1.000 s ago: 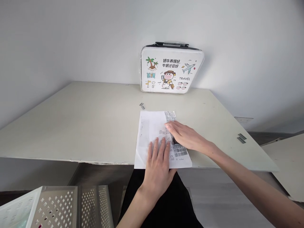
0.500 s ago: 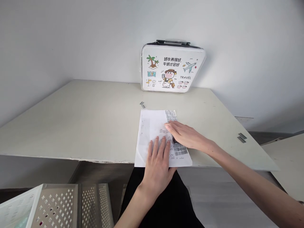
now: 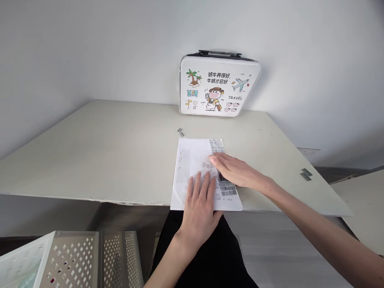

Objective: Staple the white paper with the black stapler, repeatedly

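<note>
Your left hand point(image 3: 198, 210) lies flat, fingers extended and slightly parted, on a printed paper document point(image 3: 195, 158); the fingers grasp nothing. The thumb sits at the near edge, and you cannot verify from this view whether it pinches the paper. The document lies on the worktop point(image 3: 105, 152), under and beyond the left fingers, with its near edge about level with the worktop's front edge.

Your right hand point(image 3: 235, 170) is cupped over the grey-patterned right margin, ahead and to the right of the left hand. A dark object point(image 3: 222, 177) shows beneath its palm; the hand hides the rest, so its type and your grip on it cannot be confirmed.

Handling: expect the document to be light, flexible and inclined to slide or crease. A crease already shows at the corner to the left of your left hand. Apply spread fingers at the middle; for lifting, pinch the near edge beside the left thumb. The dark object is probably stiffer; take it by its sides.

Surroundings: staple strips point(image 3: 181, 134) lie beyond the left fingertips, and a carrying case point(image 3: 220, 88) stands farther beyond both hands. Another pair of strips point(image 3: 306, 176) lies well to the right of the right hand.
</note>
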Motion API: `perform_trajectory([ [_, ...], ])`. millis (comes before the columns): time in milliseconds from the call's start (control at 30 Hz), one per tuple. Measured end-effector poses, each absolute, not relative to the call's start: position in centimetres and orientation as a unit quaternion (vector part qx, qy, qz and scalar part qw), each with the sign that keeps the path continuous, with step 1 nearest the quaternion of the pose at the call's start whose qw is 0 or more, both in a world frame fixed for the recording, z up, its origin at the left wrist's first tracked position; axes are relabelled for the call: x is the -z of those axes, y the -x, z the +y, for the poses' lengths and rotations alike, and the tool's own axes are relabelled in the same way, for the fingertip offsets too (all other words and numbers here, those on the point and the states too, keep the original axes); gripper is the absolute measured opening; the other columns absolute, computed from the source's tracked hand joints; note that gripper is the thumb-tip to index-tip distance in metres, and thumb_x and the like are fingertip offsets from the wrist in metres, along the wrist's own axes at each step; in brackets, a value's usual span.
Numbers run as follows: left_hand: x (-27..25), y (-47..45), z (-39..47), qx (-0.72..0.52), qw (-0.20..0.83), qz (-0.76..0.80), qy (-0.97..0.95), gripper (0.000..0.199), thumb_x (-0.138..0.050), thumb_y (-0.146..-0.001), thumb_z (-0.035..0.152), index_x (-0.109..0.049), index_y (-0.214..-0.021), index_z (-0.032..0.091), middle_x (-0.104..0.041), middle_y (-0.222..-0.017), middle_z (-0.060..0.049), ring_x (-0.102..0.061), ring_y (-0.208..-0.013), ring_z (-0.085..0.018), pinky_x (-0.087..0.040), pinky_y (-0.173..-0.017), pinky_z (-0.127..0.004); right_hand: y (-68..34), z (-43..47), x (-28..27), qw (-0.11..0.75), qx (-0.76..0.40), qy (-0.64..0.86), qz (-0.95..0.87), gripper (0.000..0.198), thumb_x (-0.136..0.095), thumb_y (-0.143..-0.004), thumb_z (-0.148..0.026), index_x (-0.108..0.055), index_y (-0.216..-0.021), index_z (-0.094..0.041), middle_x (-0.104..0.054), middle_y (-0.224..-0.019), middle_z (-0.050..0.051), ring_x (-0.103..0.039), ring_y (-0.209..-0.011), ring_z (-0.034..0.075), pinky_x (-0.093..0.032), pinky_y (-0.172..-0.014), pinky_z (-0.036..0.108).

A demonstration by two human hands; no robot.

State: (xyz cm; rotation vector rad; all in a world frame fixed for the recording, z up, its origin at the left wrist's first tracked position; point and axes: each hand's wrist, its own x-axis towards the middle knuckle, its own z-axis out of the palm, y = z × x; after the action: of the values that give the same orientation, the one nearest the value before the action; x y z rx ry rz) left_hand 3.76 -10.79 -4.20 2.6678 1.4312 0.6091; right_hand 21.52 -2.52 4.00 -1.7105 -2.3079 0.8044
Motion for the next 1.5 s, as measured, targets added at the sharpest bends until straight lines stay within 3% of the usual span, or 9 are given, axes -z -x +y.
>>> perform_trajectory([
  [333, 4.1, -3.7, -10.8, -0.204, 0.025, 0.461, -0.863, 0.080, -0.060, -0.102, 0.045, -0.022, -0.164, 0.014, -0.030, -0.169, -0.018, -0.015, -0.158, -0.040, -0.028, -0.125, -0.065, -21.2, -2.6, -4.0, 0.055, -0.228, 0.583, -0.778, 0.053, -0.014, -0.109, -0.051, -0.058, -0.133, -0.034, -0.063, -0.136, 0.004, -0.055, -0.133, 0.026, -0.047, -0.105, 0.045],
  [800, 3.9, -2.7, -10.7, -0.178, 0.012, 0.442, -0.879, 0.083, -0.061, -0.100, 0.055, -0.026, -0.163, 0.013, -0.029, -0.170, -0.018, -0.013, -0.159, -0.037, -0.026, -0.127, -0.063, -21.1, -1.9, -1.4, 0.003, -0.119, 0.585, -0.803, 0.054, -0.014, -0.110, -0.043, -0.049, -0.149, -0.033, -0.049, -0.157, 0.009, -0.040, -0.149, 0.030, -0.041, -0.113, 0.055],
  [1033, 3.6, -2.0, -10.8, -0.180, 0.012, 0.437, -0.881, 0.085, -0.063, -0.099, 0.052, -0.024, -0.165, 0.015, -0.030, -0.170, -0.016, -0.014, -0.159, -0.034, -0.028, -0.128, -0.061, -19.7, -2.1, -0.1, -0.009, -0.055, 0.611, -0.789, 0.060, -0.015, -0.109, -0.048, -0.044, -0.157, -0.028, -0.034, -0.169, 0.012, -0.027, -0.156, 0.039, -0.029, -0.118, 0.067],
  [1167, 3.7, -1.3, -10.8, -0.176, 0.004, 0.440, -0.880, 0.085, -0.067, -0.098, 0.043, -0.022, -0.165, 0.016, -0.029, -0.170, -0.016, -0.014, -0.159, -0.035, -0.028, -0.128, -0.060, -19.9, -2.2, -0.9, 0.048, -0.087, 0.601, -0.793, 0.058, -0.016, -0.109, -0.048, -0.045, -0.155, -0.028, -0.040, -0.166, 0.011, -0.034, -0.154, 0.034, -0.033, -0.118, 0.061],
  [1333, 3.9, -0.7, -10.9, -0.172, -0.007, 0.439, -0.882, 0.083, -0.069, -0.098, 0.040, -0.026, -0.164, 0.014, -0.027, -0.170, -0.016, -0.014, -0.159, -0.037, -0.025, -0.128, -0.062, -22.4, -4.0, -2.3, 0.228, -0.154, 0.557, -0.783, 0.052, -0.016, -0.112, -0.046, -0.057, -0.139, -0.029, -0.060, -0.149, 0.006, -0.054, -0.139, 0.024, -0.043, -0.115, 0.045],
  [1500, 3.7, -0.1, -11.0, -0.170, -0.003, 0.437, -0.883, 0.085, -0.070, -0.096, 0.030, -0.022, -0.166, 0.017, -0.027, -0.171, -0.015, -0.013, -0.159, -0.035, -0.026, -0.129, -0.061, -26.2, -6.2, -0.5, 0.196, -0.119, 0.491, -0.840, 0.037, -0.044, -0.106, -0.053, -0.062, -0.125, -0.028, -0.071, -0.127, 0.009, -0.066, -0.118, 0.030, -0.052, -0.100, 0.050],
])
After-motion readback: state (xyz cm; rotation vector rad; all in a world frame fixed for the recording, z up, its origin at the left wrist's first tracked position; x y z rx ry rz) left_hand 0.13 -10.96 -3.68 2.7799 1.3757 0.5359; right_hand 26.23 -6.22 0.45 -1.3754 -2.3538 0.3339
